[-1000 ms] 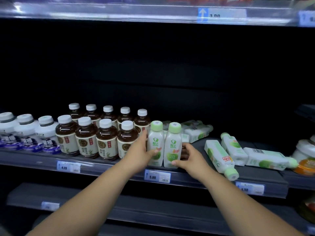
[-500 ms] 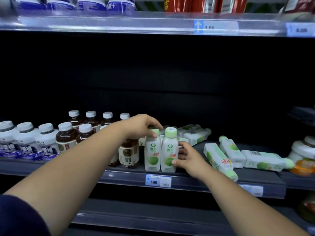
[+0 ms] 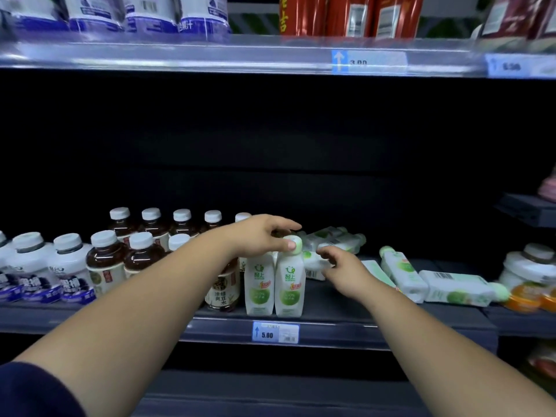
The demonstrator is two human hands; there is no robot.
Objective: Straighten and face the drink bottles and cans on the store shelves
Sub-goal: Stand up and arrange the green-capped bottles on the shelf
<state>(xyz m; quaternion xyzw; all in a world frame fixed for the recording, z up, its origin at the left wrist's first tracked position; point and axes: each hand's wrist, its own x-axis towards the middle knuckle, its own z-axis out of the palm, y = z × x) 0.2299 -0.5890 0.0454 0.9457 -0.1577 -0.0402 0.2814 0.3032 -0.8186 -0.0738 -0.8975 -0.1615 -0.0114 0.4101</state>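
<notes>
Two white bottles with green caps (image 3: 275,284) stand upright side by side at the shelf's front edge, labels facing me. My left hand (image 3: 258,236) reaches over their tops, thumb pressed on the right bottle's cap (image 3: 296,245) and fingers curled behind; the left bottle's cap is hidden under the palm. My right hand (image 3: 340,272) hovers just right of the pair with loosely spread fingers, holding nothing. More of the same bottles lie on their sides: a pile behind (image 3: 334,240) and others to the right (image 3: 403,273), (image 3: 457,288).
Brown tea bottles (image 3: 141,260) stand in rows to the left, then white bottles with purple labels (image 3: 33,266). Orange-labelled tubs (image 3: 529,281) sit at the right. A 5.00 price tag (image 3: 275,332) marks the shelf rail. The upper shelf (image 3: 210,55) carries red cans (image 3: 346,13).
My left hand slid right across the bottle tops, its thumb now on the right cap. My right hand let go of the right bottle's side and drew back. The view tilted upward.
</notes>
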